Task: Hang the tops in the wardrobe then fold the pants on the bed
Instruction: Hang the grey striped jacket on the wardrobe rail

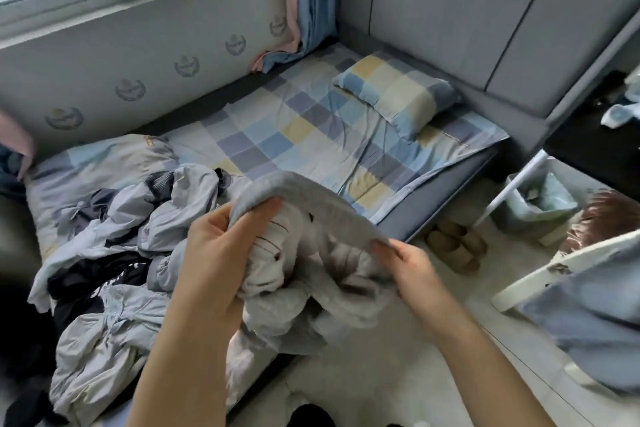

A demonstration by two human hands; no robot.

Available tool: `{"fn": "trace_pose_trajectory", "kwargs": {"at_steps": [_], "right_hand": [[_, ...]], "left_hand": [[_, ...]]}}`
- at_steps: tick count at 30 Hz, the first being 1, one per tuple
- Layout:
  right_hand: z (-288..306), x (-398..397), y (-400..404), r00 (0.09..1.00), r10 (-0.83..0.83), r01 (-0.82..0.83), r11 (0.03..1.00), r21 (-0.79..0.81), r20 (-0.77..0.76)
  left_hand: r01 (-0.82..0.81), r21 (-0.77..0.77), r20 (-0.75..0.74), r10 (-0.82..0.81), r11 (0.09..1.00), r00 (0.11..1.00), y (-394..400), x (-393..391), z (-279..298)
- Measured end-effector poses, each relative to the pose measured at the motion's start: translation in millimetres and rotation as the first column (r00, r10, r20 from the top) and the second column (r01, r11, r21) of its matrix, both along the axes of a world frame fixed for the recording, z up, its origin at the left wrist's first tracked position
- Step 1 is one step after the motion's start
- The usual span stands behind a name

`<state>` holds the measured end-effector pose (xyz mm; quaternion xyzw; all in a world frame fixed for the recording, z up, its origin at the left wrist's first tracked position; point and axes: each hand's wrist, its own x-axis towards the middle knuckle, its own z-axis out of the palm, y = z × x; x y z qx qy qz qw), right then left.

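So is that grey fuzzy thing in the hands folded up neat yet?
No, not folded. The grey garment hangs bunched and crumpled, with the left hand and right hand gripping its top edge.

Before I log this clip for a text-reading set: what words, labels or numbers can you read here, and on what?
None can be read.
Orange tag on the duvet: too small.
Printed strip on the sheet edge: blurred.
White lettering on a dark garment: crumpled, unreadable.
Wall emblems: any lettering too blurred.
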<state>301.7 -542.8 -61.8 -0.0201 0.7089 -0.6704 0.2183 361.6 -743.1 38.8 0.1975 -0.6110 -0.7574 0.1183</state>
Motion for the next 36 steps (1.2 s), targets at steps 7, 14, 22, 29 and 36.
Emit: {"fn": "trace_pose_trajectory", "kwargs": {"at_steps": [7,14,22,29,36], "right_hand": [[58.6,4.6,177.4,0.842,-0.532,0.54,0.827,-0.159,0.09],[94.4,53.0,327.4,0.624,-0.775,0.763,0.632,-0.132,-0.102],[96.0,117.9,452.1,0.256,-0.951,0.962,0.269,-0.055,-0.174],[100.6,149.9,528.7,-0.127,-0.964,0.991,-0.114,-0.068,-0.233],[120.4,142.5,593.9,-0.573,-0.798,0.813,-0.528,-0.244,-0.184]], "left_hand": [[0.122,-0.122,-0.002,-0.123,0.985,0.992,135.4,-39.6,-0.8],[0.266,-0.661,0.072,-0.294,0.702,0.953,296.3,-90.6,-48.3],[0.626,-0.696,0.323,-0.626,0.352,0.71,491.4,-123.0,-83.5],[0.895,0.41,0.433,-0.901,0.177,-0.021,630.1,-110.8,-101.0],[0.726,0.656,0.181,-0.892,-0.204,-0.414,744.7,-126.8,-51.5]]}}
